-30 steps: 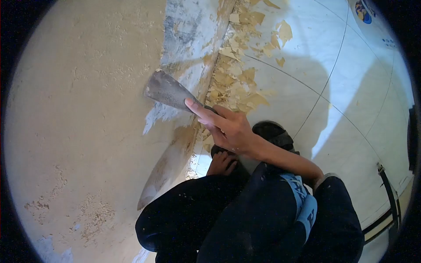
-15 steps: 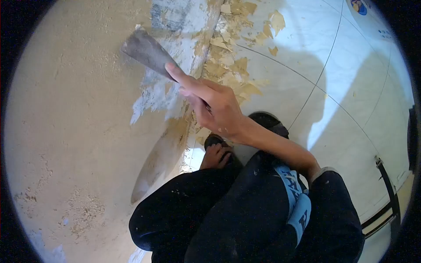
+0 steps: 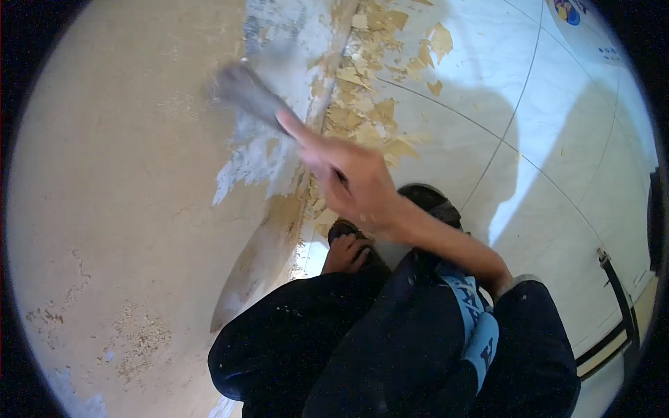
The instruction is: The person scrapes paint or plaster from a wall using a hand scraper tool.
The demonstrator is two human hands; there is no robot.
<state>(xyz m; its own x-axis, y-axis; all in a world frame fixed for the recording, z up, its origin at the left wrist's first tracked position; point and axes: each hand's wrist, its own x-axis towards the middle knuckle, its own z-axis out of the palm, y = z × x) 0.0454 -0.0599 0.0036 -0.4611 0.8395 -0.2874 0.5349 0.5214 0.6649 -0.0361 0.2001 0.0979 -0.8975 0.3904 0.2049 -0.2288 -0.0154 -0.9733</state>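
Grey scraper [image 3: 252, 97] clasped in our right hand [image 3: 355, 177], probably stripping wall [image 3: 150, 209], eleven o'clock; next stroke wants flat pressure; left hand [image 3: 343, 256], grip unclear.

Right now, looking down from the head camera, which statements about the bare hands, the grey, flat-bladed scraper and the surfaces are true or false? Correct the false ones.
1. The right hand holds the grey, flat-bladed scraper. True.
2. The left hand also grips the scraper. False: it is down by a black shoe.
3. Thin, jagged tan flakes lie on the pale tiled floor. True.
4. The flat tan wall is coated all over. False: a rough whitish patch shows near the scraper.
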